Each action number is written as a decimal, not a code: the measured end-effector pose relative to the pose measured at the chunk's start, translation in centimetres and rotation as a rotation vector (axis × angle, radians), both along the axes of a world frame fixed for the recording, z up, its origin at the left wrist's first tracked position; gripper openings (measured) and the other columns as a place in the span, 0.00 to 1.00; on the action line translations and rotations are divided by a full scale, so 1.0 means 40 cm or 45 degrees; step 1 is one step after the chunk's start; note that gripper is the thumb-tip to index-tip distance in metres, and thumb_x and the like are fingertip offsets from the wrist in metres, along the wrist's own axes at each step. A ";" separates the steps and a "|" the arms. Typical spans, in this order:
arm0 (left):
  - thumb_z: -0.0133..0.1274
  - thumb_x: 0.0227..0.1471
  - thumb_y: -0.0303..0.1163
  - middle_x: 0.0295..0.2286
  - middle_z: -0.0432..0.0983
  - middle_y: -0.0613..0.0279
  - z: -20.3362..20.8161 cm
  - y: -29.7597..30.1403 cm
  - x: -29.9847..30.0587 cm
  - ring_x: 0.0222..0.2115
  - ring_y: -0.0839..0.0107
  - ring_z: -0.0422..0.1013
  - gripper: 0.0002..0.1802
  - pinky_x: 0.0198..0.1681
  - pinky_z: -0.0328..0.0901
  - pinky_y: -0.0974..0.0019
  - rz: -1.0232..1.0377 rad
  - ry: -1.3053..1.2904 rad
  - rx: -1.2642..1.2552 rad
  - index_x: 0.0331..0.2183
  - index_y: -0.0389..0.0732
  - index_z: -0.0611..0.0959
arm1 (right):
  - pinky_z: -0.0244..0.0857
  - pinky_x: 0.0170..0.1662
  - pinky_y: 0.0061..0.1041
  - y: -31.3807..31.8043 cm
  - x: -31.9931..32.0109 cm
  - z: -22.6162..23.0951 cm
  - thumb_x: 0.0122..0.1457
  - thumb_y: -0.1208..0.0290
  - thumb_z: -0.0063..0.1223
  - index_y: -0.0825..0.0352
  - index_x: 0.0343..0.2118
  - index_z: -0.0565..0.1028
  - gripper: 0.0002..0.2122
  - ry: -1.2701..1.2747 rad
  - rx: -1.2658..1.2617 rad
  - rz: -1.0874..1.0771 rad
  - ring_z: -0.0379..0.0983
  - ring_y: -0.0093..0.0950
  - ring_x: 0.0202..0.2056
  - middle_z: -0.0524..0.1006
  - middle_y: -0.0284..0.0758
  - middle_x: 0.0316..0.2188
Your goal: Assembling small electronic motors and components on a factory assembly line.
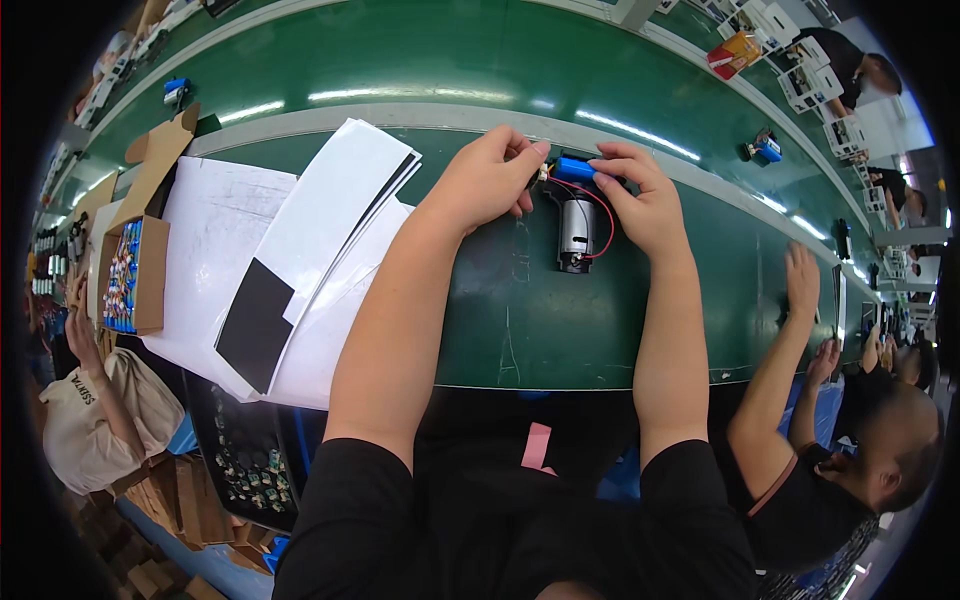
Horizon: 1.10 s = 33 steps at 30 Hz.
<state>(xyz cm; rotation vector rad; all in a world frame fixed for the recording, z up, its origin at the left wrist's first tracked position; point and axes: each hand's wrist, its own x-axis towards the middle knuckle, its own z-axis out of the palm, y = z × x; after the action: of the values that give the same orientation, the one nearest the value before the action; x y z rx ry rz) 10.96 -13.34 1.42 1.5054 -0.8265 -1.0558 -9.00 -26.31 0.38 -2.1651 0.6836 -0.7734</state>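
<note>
A silver cylindrical motor (pixel 577 228) in a black housing lies on the green bench in front of me. A blue battery cell (pixel 574 169) sits at its far end, and a red wire (pixel 611 222) loops from there down to the motor's near end. My right hand (pixel 640 195) grips the battery from the right between thumb and fingers. My left hand (pixel 490 178) is closed in a pinch at a small pale wire connector (pixel 543 173) left of the battery. The fingertips partly hide the connector.
White sheets (pixel 325 225) and a black card (pixel 255 320) lie at left, beside an open carton (pixel 150 270) of blue cells. Beyond the bench rail, more motor assemblies (pixel 766 148) rest on the green belt (pixel 430 60). A co-worker's arm (pixel 775 370) reaches in at right.
</note>
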 end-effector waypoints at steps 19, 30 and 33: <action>0.43 0.61 0.21 0.42 0.77 0.52 -0.046 -0.027 -0.059 0.29 0.70 0.77 0.20 0.33 0.75 0.66 -0.157 0.401 -0.190 0.54 0.32 0.75 | 0.69 0.48 0.35 0.091 0.040 0.050 0.48 0.73 0.68 0.64 0.49 0.78 0.22 0.066 -0.319 0.057 0.76 0.38 0.45 0.77 0.38 0.44; 0.44 0.61 0.17 0.56 0.69 0.58 -0.045 -0.009 -0.067 0.34 0.71 0.75 0.32 0.42 0.73 0.67 -0.229 0.248 -0.223 0.65 0.42 0.65 | 0.70 0.49 0.28 0.065 -0.001 0.041 0.50 0.77 0.66 0.64 0.51 0.77 0.23 0.088 0.048 0.096 0.75 0.29 0.43 0.78 0.36 0.42; 0.48 0.62 0.21 0.55 0.70 0.54 -0.048 -0.015 -0.076 0.35 0.70 0.75 0.26 0.43 0.73 0.65 -0.142 0.323 -0.167 0.62 0.35 0.67 | 0.69 0.50 0.30 0.072 0.011 0.036 0.50 0.76 0.66 0.65 0.53 0.76 0.24 -0.052 0.160 0.035 0.75 0.32 0.43 0.78 0.37 0.43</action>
<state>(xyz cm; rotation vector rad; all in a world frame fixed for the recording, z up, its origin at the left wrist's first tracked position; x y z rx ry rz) 7.93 -13.94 -0.48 1.1977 -0.7904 -1.2220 -8.55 -23.45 1.83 -2.0354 0.6627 -0.7391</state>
